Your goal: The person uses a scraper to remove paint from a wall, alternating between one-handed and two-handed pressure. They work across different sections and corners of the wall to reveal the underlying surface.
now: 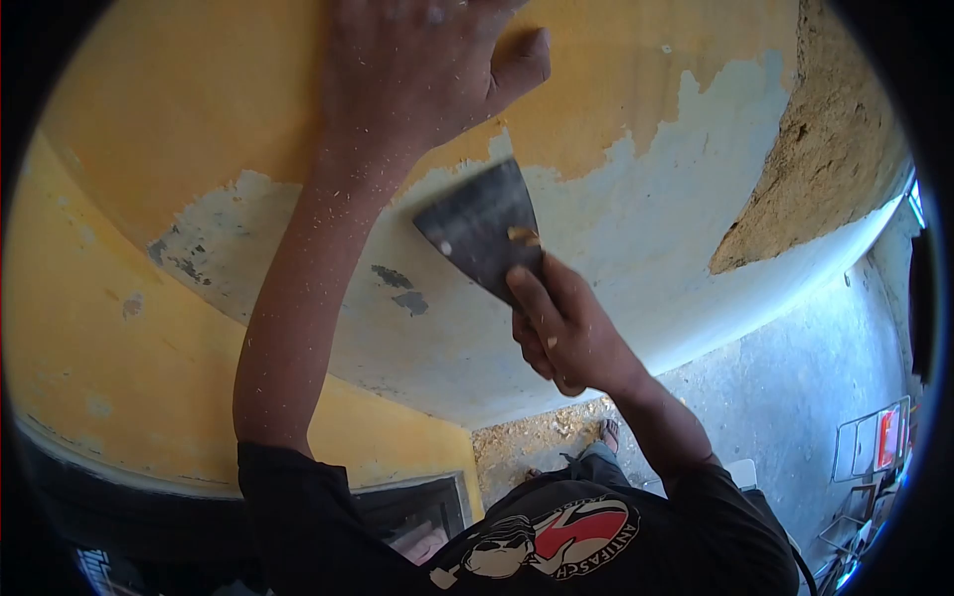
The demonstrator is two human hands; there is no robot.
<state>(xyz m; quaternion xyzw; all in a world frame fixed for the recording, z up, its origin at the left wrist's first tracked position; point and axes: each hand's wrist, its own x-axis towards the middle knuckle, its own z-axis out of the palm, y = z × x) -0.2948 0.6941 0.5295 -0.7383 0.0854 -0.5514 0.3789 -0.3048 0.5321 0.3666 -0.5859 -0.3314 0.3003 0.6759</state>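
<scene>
The scraper [475, 230] was in front of the bare patch [606, 219] of the wall, its wide edge turned up toward the ragged border of the orange paint [586, 79]; whether the blade touched the surface could not be told. A yellow flake [523, 236] lay on the blade near the fingers. The right hand [564, 328] gripped it at the handle end, thumb laid along the near face and the fingers curled around.

The left hand [417, 70] was higher up, over the orange paint, its thumb spread out to the side; the fingers ran past the top edge, so their pose could not be told. Pale flecks dotted the left forearm [298, 288].

Small grey spots [405, 290] marked the bare patch between the forearm and the scraper. To the right was a rough brown area [820, 159]; to the left, a yellow wall [149, 328]. Below, past the black shirt [636, 551], a bare foot [609, 433] stood beside scattered chips [537, 425] on the floor [795, 382].
</scene>
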